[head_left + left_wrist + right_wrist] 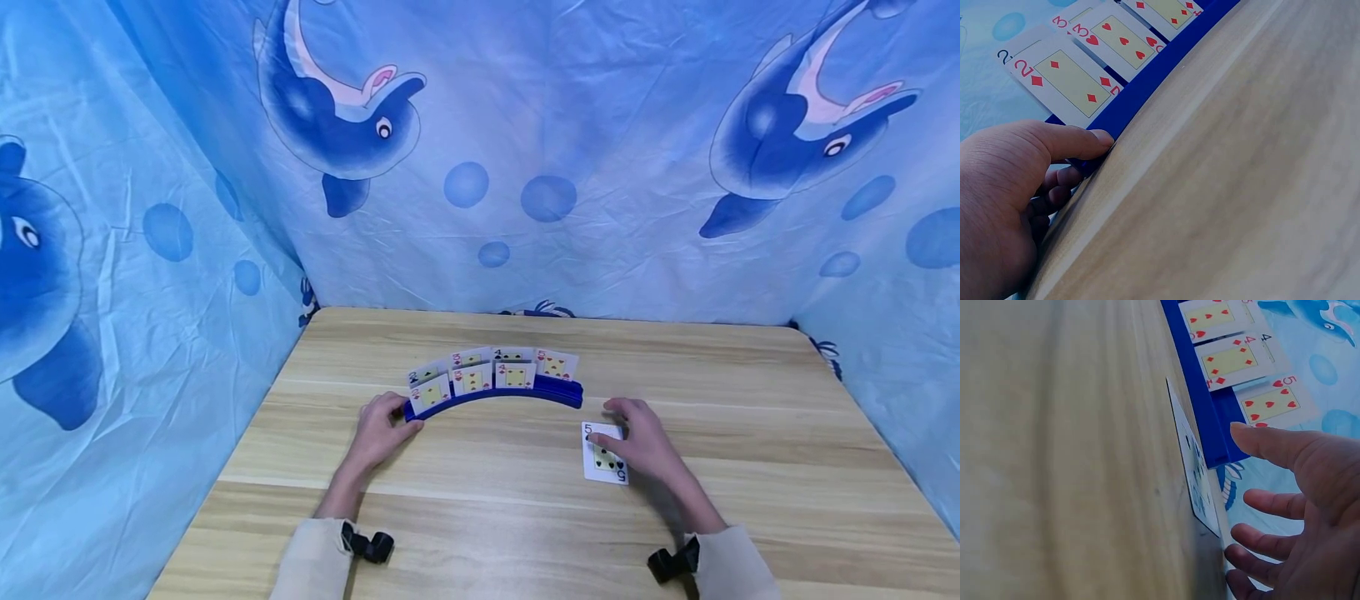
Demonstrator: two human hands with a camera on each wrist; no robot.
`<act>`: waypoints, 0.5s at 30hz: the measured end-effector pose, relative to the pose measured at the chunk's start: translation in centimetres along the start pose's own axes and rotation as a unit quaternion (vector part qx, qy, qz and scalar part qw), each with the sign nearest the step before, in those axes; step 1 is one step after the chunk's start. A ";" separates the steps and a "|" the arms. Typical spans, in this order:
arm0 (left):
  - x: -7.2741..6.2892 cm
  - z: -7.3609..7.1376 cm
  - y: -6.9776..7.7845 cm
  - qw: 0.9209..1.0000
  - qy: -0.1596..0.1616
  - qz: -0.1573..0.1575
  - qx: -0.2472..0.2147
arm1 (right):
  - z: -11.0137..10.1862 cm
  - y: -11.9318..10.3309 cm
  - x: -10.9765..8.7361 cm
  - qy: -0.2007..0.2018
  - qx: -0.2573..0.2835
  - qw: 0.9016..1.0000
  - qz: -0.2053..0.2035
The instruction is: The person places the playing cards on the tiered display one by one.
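A curved blue card holder [555, 392] stands on the table with playing cards upright in two rows. My left hand [381, 429] grips its left end, thumb along the front and fingers curled behind. Nearest that hand is the two of diamonds [1066, 84], beside the three of hearts [1116, 40]. The four of diamonds [1229, 361] follows in the front row, and the five of hearts [1270, 403] stands at the back right. A black five [600, 475] lies face up on the table. Over its right side hovers my right hand [641, 437], fingers spread and holding nothing.
The wooden table [487, 517] reaches back to a blue curtain [622, 275] with printed dolphins. More curtain hangs along the left and right sides. Black straps with small cameras [367, 546] sit at both wrists.
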State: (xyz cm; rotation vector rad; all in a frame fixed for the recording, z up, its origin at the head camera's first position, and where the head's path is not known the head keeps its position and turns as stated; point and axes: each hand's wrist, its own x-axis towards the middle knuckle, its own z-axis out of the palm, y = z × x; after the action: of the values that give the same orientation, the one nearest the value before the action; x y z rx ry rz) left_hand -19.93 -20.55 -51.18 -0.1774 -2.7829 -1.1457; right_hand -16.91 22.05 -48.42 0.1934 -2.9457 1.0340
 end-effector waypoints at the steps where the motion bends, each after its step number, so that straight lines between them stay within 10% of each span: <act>1: 0.0 0.0 0.0 1.000 0.001 0.000 0.001 | 0.1 0.1 -0.2 0.003 -0.002 1.000 -0.003; 15: 0.0 -0.1 0.0 1.000 -0.009 -0.006 0.000 | 1.0 0.6 -2.7 0.037 -0.016 0.999 -0.007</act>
State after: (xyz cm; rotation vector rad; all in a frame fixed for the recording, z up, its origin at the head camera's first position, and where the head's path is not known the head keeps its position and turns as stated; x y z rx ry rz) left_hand -19.96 -20.62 -51.09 -0.1706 -2.8036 -1.1526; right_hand -14.25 22.19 -49.71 0.1719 -2.8889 0.9690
